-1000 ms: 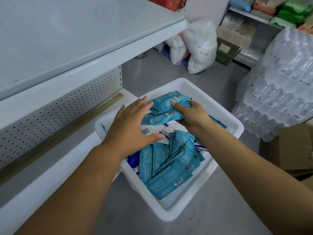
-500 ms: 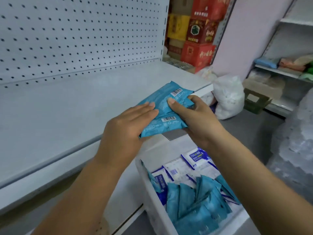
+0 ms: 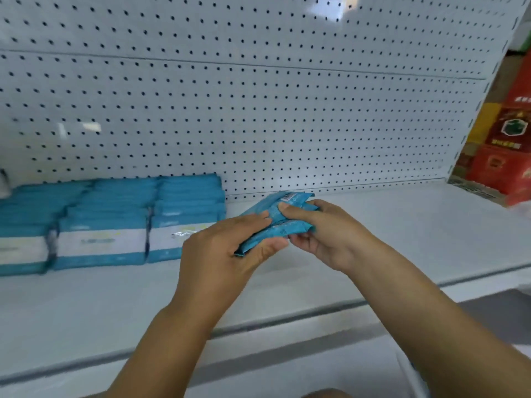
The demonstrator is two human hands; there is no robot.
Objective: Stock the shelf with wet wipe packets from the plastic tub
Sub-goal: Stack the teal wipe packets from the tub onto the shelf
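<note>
Head view, nearest first: two bare forearms reach up from the lower edge and meet over the white shelf (image 3: 402, 239), past its front lip. The left hand (image 3: 224, 254) grips the near end of a small bundle of teal wet wipe packets (image 3: 275, 222), its fingers (image 3: 250, 221) laid over the top and the thumb curled underneath. The right hand (image 3: 330, 234) pinches the far end of the same bundle, thumb on top and the other fingers folded below. The bundle is held just above the shelf board, tilted, with a barcode showing at its far corner. It looks like two or three packets, though blur makes the count uncertain. Left of the hands, teal and white stacked packs (image 3: 115, 219) stand in rows on the shelf against the pegboard back panel (image 3: 258, 110). Beyond the shelf's right end sit red boxes (image 3: 505, 156).
</note>
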